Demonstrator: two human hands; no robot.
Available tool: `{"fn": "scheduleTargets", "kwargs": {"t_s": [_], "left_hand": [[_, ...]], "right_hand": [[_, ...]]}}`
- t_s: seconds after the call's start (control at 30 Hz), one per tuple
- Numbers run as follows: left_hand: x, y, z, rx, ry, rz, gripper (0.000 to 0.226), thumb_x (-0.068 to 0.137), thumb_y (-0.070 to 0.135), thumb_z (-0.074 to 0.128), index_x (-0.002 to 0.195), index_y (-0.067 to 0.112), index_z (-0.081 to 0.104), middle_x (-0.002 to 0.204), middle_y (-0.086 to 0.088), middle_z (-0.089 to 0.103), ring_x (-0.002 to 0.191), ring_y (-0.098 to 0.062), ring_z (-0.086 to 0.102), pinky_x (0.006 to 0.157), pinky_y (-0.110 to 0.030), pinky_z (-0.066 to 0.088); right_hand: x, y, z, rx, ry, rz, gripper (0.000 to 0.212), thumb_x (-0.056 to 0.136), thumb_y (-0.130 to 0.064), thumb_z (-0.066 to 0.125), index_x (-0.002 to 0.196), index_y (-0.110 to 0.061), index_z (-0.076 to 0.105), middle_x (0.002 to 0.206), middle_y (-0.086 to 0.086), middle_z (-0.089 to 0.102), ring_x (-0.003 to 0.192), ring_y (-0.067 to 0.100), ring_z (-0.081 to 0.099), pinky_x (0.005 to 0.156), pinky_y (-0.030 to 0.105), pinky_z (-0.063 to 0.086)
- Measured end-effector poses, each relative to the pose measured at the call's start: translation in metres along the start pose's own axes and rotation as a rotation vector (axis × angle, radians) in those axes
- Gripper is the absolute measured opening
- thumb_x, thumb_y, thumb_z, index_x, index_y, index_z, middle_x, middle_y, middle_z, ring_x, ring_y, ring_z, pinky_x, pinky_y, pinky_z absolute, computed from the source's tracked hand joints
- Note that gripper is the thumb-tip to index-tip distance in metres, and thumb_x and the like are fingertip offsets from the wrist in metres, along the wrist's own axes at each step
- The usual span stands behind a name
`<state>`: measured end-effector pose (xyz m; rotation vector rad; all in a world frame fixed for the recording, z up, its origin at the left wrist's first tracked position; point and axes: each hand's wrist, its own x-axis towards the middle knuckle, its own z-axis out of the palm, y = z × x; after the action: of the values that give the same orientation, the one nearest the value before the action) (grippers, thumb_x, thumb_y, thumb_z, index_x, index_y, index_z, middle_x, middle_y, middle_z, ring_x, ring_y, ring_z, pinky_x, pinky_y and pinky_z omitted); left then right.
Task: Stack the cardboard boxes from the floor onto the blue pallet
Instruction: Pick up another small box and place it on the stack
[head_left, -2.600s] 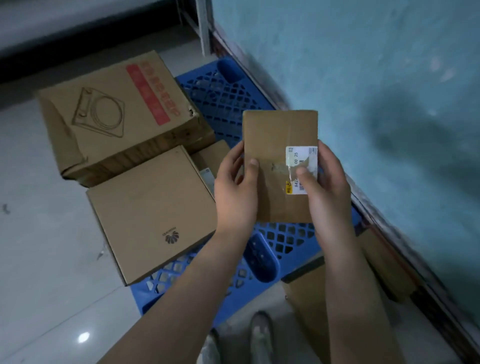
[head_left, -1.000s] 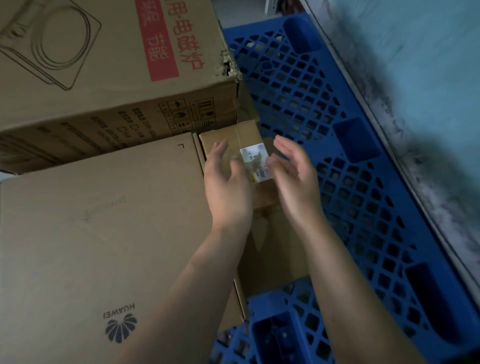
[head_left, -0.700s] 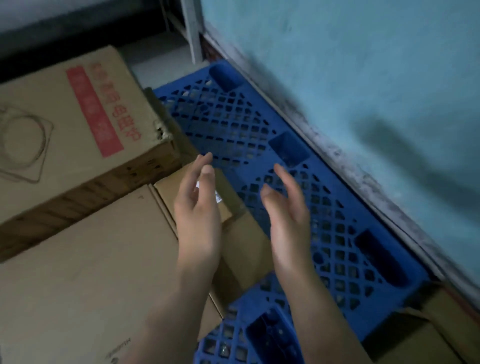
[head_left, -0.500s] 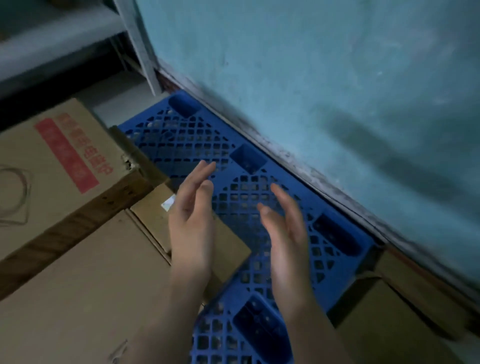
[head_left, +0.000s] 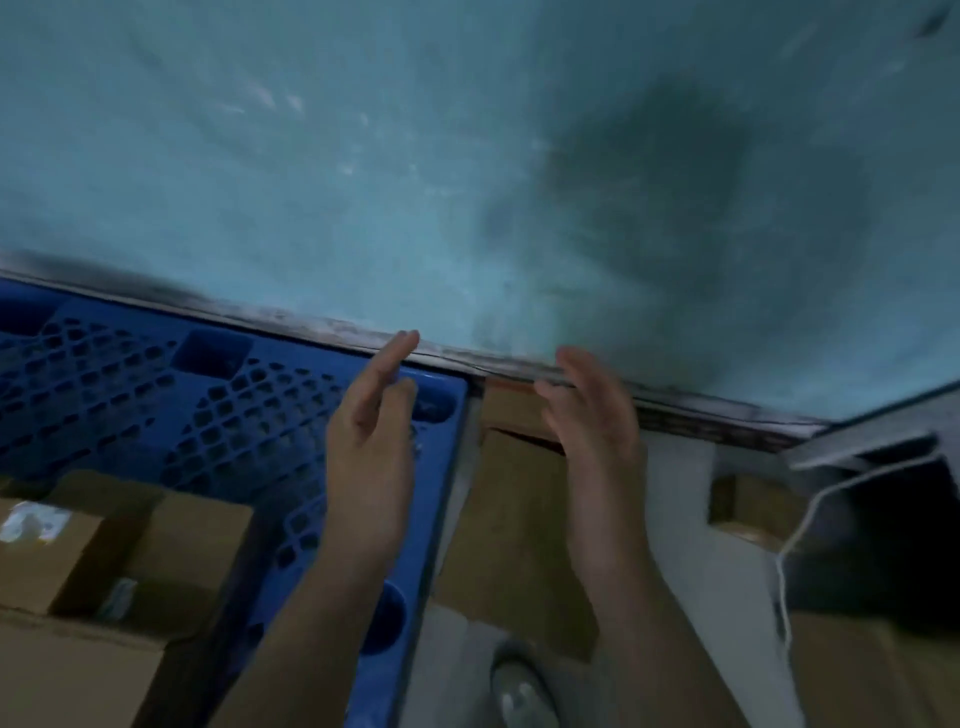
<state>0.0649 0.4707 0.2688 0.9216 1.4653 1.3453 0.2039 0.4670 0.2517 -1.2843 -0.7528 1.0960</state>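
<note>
Just right of the blue pallet (head_left: 130, 395) lies a floor box (head_left: 511, 525) — white cord (head_left: 821, 491) beyond.

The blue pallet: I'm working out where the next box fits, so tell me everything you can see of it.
The blue pallet looks like moulded plastic, its top a diamond lattice broken by solid rounded pockets. It lies flat, its far edge along the base of the wall. Cardboard boxes sit on its near left part. The left hand is over its right corner; whether it touches, I cannot tell.
</note>
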Motion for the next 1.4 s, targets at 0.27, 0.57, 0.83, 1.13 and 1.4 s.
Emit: {"fn": "scheduleTargets", "kwargs": {"t_s": [0.27, 0.57, 0.83, 1.13, 1.4], "left_hand": [[-0.013, -0.059, 0.172, 0.066, -0.275, -0.178, 0.031, 0.102, 0.015, 0.044, 0.109, 0.038, 0.063, 0.088, 0.042, 0.066, 0.088, 0.024, 0.059, 0.070, 0.002, 0.042], [-0.003, -0.188, 0.389, 0.142, -0.344, -0.330, 0.030, 0.101, 0.038, 0.043, 0.119, 0.044, 0.066, 0.126, 0.020, 0.064, 0.119, -0.002, 0.057, 0.109, -0.042, 0.042], [-0.020, -0.341, 0.502, 0.110, -0.475, -0.398, 0.032, 0.102, 0.027, 0.039, 0.116, 0.043, 0.064, 0.105, 0.035, 0.060, 0.103, 0.019, 0.054, 0.093, -0.017, 0.041], [-0.034, -0.515, 0.594, 0.047, -0.491, -0.480, 0.034, 0.104, 0.015, 0.038, 0.131, 0.026, 0.056, 0.103, 0.026, 0.056, 0.078, 0.029, 0.054, 0.064, 0.004, 0.038], [-0.033, -0.598, 0.631, 0.049, -0.434, -0.507, 0.050, 0.097, 0.035, 0.045, 0.147, 0.032, 0.041, 0.151, 0.005, 0.045, 0.136, -0.008, 0.043, 0.117, -0.032, 0.031]], "right_hand": [[0.080, 0.030, -0.208, -0.056, 0.387, -0.001, 0.033, 0.094, -0.011, 0.061, 0.121, -0.030, 0.065, 0.129, -0.007, 0.064, 0.124, 0.022, 0.059, 0.097, 0.029, 0.050], [0.205, 0.091, -0.374, -0.183, 0.499, 0.129, 0.032, 0.097, -0.006, 0.057, 0.129, -0.013, 0.062, 0.132, 0.008, 0.062, 0.121, 0.022, 0.059, 0.102, 0.038, 0.049], [0.277, 0.201, -0.474, -0.224, 0.515, 0.211, 0.036, 0.102, -0.014, 0.052, 0.134, -0.029, 0.055, 0.092, -0.014, 0.067, 0.086, 0.010, 0.065, 0.076, 0.036, 0.053], [0.313, 0.356, -0.594, -0.381, 0.766, 0.144, 0.046, 0.101, -0.026, 0.052, 0.145, -0.034, 0.045, 0.115, -0.036, 0.047, 0.086, -0.033, 0.050, 0.071, -0.003, 0.041], [0.314, 0.416, -0.657, -0.543, 0.934, 0.175, 0.050, 0.096, -0.048, 0.057, 0.143, -0.034, 0.046, 0.130, -0.016, 0.056, 0.107, -0.001, 0.056, 0.094, 0.030, 0.049]]}}
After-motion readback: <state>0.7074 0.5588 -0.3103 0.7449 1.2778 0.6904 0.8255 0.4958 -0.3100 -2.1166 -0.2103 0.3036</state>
